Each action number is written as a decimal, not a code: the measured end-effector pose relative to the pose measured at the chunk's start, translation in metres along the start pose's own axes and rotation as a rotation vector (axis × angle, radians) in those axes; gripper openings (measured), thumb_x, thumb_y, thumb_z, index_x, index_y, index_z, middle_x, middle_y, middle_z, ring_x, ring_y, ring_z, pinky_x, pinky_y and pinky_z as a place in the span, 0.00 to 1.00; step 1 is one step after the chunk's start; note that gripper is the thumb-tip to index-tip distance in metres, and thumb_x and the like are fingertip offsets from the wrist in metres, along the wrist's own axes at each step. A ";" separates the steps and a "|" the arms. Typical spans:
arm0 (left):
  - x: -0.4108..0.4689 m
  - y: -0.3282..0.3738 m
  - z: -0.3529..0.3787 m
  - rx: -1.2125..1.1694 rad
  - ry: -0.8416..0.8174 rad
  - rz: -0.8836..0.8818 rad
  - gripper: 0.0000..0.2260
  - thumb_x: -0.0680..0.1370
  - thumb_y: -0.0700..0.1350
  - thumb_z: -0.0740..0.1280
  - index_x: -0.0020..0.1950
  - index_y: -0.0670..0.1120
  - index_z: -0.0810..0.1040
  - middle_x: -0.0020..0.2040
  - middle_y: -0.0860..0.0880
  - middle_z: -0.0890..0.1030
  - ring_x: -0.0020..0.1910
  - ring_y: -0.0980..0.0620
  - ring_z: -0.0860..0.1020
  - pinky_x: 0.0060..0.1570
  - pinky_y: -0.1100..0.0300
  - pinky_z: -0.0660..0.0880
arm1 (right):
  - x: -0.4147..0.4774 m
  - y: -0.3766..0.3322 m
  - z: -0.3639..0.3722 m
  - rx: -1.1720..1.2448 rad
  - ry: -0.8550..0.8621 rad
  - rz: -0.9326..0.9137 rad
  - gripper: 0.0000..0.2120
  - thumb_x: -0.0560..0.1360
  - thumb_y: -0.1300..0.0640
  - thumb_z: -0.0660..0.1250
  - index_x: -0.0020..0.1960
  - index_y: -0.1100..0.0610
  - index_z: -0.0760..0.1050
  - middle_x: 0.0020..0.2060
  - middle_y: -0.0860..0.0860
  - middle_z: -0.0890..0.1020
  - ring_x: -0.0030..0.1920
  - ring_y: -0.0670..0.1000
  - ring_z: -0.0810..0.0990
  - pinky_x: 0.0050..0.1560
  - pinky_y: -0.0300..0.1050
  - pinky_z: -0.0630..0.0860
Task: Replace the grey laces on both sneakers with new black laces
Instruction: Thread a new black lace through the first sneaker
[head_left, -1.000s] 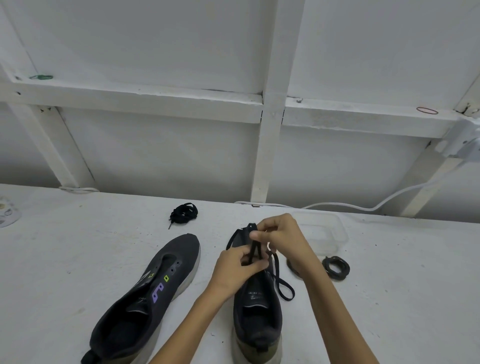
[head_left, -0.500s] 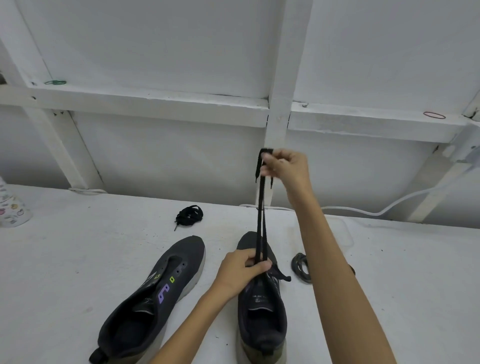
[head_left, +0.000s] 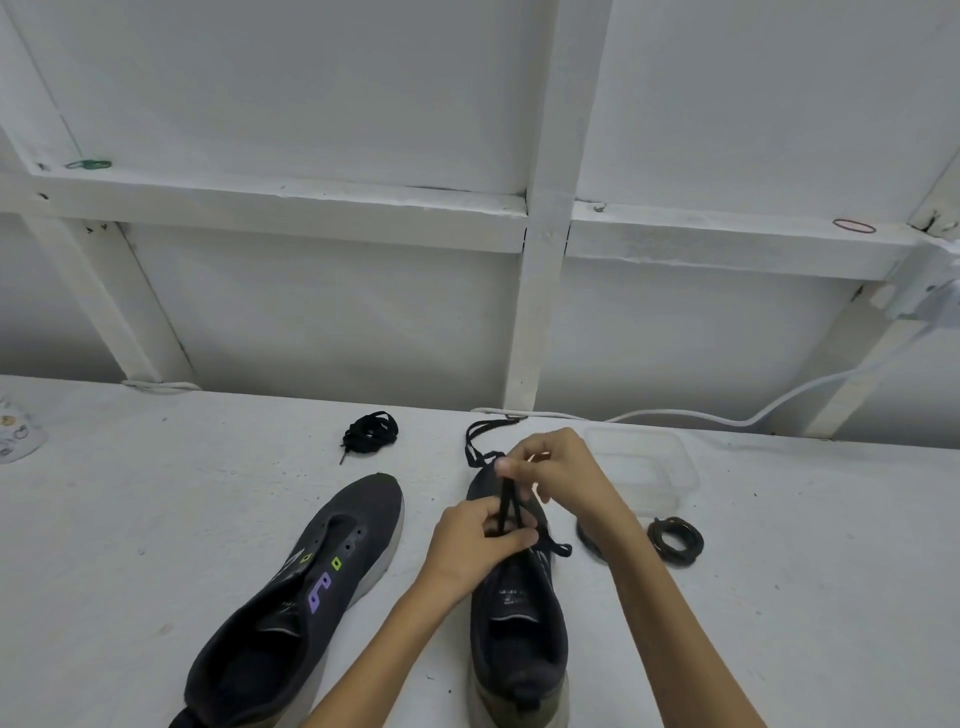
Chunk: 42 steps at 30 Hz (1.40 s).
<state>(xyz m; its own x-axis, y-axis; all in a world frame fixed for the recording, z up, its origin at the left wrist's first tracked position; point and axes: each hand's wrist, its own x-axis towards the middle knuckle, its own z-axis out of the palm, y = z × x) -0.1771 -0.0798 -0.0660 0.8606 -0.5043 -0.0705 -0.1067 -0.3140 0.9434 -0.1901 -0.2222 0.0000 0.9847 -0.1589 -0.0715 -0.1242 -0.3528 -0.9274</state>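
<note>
My left hand (head_left: 475, 540) and right hand (head_left: 558, 475) both pinch the black lace (head_left: 505, 506) over the sneaker (head_left: 519, 623) being threaded.
The left hand pins the lace at the eyelets, I judge to stop slippage, while the right hand draws both strands taut just above. That sneaker stands at the table's (head_left: 156, 519) near edge, with the bare-eyeleted sneaker (head_left: 311, 587) beside it on the left. Farther right lies a dark coil (head_left: 675, 540), likely an old grey lace. A bundled black lace (head_left: 371, 434) waits near the far edge, presumably for the second sneaker.
</note>
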 end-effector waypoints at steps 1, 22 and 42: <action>0.001 0.001 -0.001 0.016 -0.012 0.004 0.06 0.71 0.46 0.76 0.43 0.57 0.83 0.41 0.57 0.85 0.44 0.60 0.83 0.56 0.55 0.78 | 0.000 -0.005 0.000 0.048 0.022 -0.016 0.10 0.73 0.61 0.73 0.34 0.58 0.80 0.26 0.54 0.78 0.25 0.47 0.73 0.27 0.36 0.67; 0.009 0.001 -0.012 -0.015 -0.098 0.158 0.18 0.67 0.47 0.78 0.55 0.56 0.80 0.57 0.59 0.78 0.58 0.61 0.76 0.55 0.72 0.71 | 0.016 -0.054 -0.015 0.345 0.098 -0.136 0.09 0.80 0.57 0.65 0.46 0.63 0.76 0.31 0.54 0.80 0.22 0.50 0.71 0.23 0.39 0.64; -0.016 0.039 -0.021 -0.324 -0.078 0.194 0.11 0.71 0.46 0.74 0.50 0.48 0.76 0.59 0.53 0.81 0.60 0.58 0.77 0.55 0.65 0.75 | -0.001 -0.075 -0.023 0.349 0.186 -0.252 0.07 0.78 0.67 0.65 0.55 0.67 0.78 0.37 0.57 0.82 0.26 0.50 0.76 0.27 0.38 0.72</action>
<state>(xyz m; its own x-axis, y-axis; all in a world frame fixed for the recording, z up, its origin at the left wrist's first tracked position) -0.1846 -0.0673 -0.0209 0.7980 -0.5931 0.1067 -0.0901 0.0576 0.9943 -0.1846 -0.2165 0.0778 0.9363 -0.2822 0.2092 0.1958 -0.0753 -0.9777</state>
